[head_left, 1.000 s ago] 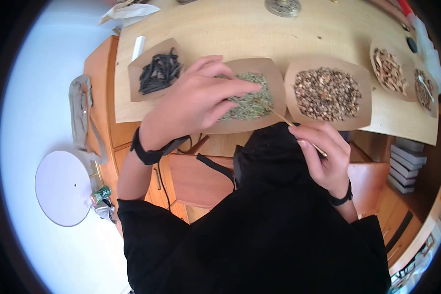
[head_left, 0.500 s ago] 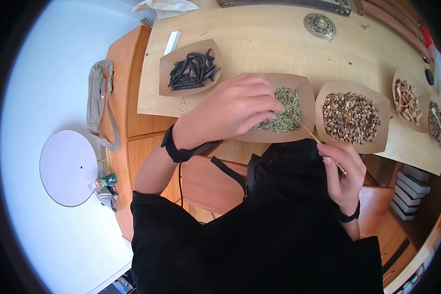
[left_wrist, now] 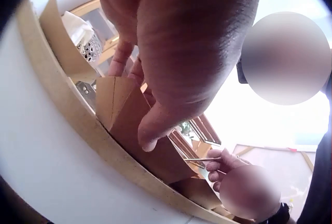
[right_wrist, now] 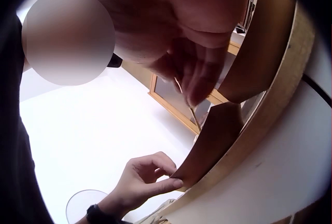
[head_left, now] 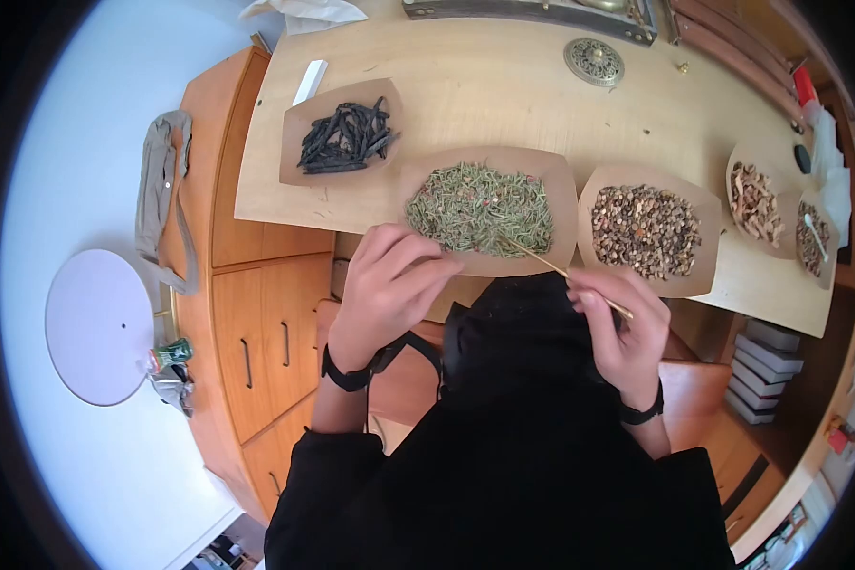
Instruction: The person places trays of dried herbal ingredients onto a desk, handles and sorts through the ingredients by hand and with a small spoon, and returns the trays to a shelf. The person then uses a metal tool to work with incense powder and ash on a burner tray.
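Observation:
In the head view, a brown paper tray (head_left: 563, 214) of dried green needle-like herbs (head_left: 480, 204) sits at the table's near edge. My left hand (head_left: 389, 296) grips its near left corner. In the left wrist view the thumb (left_wrist: 150, 143) lies on the outside of the tray wall (left_wrist: 124, 115), with fingers behind it. My right hand (head_left: 627, 328) pinches a slim brass-coloured rod (head_left: 551, 264) slanting left over the near rim. The rod's far tip rests among the herbs.
To the right stands a tray of brown chopped pieces (head_left: 646, 231), with trays of pale slices (head_left: 757, 204) and small bits holding a white spoon (head_left: 815, 237) beyond. Black dried strips (head_left: 347, 136) fill a tray at left. A pierced metal lid (head_left: 594, 62) lies farther back.
My left hand has come out of the green herbs, back and down to the tray's near left corner. My right hand still holds the rod with its tip in the herbs.

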Demonstrator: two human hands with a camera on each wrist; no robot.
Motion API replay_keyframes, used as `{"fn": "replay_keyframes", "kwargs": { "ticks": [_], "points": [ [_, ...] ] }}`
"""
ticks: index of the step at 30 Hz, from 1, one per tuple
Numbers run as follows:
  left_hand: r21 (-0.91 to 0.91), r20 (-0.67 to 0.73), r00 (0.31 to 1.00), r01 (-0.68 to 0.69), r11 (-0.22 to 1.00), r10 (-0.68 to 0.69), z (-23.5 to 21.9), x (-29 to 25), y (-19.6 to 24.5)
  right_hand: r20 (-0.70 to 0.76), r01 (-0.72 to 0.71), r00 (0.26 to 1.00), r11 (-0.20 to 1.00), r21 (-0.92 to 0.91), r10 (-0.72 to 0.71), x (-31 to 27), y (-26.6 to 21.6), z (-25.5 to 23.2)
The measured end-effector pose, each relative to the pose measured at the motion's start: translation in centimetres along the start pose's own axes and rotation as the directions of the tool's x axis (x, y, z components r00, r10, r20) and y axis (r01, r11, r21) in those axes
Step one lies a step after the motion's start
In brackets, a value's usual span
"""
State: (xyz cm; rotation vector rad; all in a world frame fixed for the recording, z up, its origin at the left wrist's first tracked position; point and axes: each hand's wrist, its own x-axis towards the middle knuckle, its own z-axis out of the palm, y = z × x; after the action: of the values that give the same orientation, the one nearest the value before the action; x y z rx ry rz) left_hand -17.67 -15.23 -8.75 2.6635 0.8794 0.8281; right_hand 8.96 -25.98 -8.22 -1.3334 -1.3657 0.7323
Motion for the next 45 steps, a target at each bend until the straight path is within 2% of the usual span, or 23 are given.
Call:
{"fn": "replay_keyframes", "kwargs": {
  "ticks": [2,4,5,9,14,16,20,21,24,27,28,30,35,37,41,43,45],
  "points": [
    [-0.012,-0.080,0.996,0.050,0.999,-0.051,0.8,-0.2,0.7,0.011,0.035,0.999,0.997,-0.064,-0.035,0.8,-0.3,0.4],
    [0.001,-0.143,0.988,0.062,0.998,-0.061,1.5,-0.4,1.1,-0.142,0.002,0.990,1.000,0.005,-0.001,1.3,-0.8,0.8],
    [-0.005,-0.159,0.984,0.075,0.997,-0.074,1.7,-0.5,1.2,-0.150,0.015,0.989,0.999,0.045,-0.008,1.8,-1.2,1.0],
    [0.007,-0.212,0.975,0.076,0.997,-0.073,2.1,-0.6,1.2,-0.079,0.089,0.993,0.995,0.037,-0.086,3.6,-2.6,2.7],
    [-0.009,-0.233,0.969,0.085,0.996,-0.085,1.9,-0.9,0.9,0.051,0.060,0.997,0.997,0.049,-0.063,4.8,-2.6,6.1],
    [-0.038,-0.236,0.968,0.083,0.996,-0.090,2.0,-1.0,0.6,0.052,0.102,0.994,0.988,-0.116,-0.096,4.7,-2.5,6.1],
    [-0.089,-0.281,0.951,0.110,0.990,-0.131,2.5,-1.1,0.2,0.040,0.078,0.996,0.991,-0.112,-0.074,3.4,-2.5,3.6],
    [-0.097,-0.287,0.950,0.097,0.991,-0.121,2.6,-0.9,0.1,0.018,0.126,0.992,0.980,-0.152,-0.124,3.2,-2.7,3.1],
    [-0.118,-0.315,0.943,0.078,0.990,-0.111,2.9,-0.6,0.0,-0.049,0.104,0.992,0.969,-0.224,-0.118,2.4,-2.7,2.3],
    [-0.153,-0.322,0.939,0.077,0.985,-0.123,3.0,-0.5,-0.8,0.020,0.069,0.998,0.940,-0.333,-0.067,2.6,-2.0,3.1],
    [-0.174,-0.323,0.938,0.074,0.982,-0.128,3.2,-0.4,-1.0,0.033,0.086,0.996,0.945,-0.317,-0.079,3.0,-1.9,3.8],
    [-0.180,-0.336,0.933,0.072,0.981,-0.130,3.5,-0.2,-1.4,0.103,0.246,0.969,0.833,-0.496,-0.225,3.6,-1.8,4.6],
    [-0.215,-0.352,0.923,0.083,0.973,-0.156,3.7,0.3,-1.8,0.120,0.217,0.976,0.789,-0.575,-0.181,5.2,-1.8,5.4],
    [-0.220,-0.343,0.927,0.077,0.972,-0.151,3.9,0.5,-2.1,0.127,0.208,0.978,0.716,-0.667,-0.166,5.9,-1.6,5.5],
    [-0.246,-0.302,0.938,0.098,0.964,-0.172,3.9,0.6,-2.2,0.159,0.210,0.978,0.668,-0.714,-0.138,6.6,-1.6,5.6],
    [-0.227,-0.283,0.944,0.104,0.968,-0.168,3.8,0.5,-2.4,0.161,0.255,0.966,0.635,-0.729,-0.203,6.8,-1.2,5.7],
    [-0.257,-0.313,0.936,0.083,0.963,-0.164,2.5,0.9,-1.9,0.127,0.248,0.966,0.668,-0.702,-0.225,6.5,-1.9,5.8]
  ]
}}
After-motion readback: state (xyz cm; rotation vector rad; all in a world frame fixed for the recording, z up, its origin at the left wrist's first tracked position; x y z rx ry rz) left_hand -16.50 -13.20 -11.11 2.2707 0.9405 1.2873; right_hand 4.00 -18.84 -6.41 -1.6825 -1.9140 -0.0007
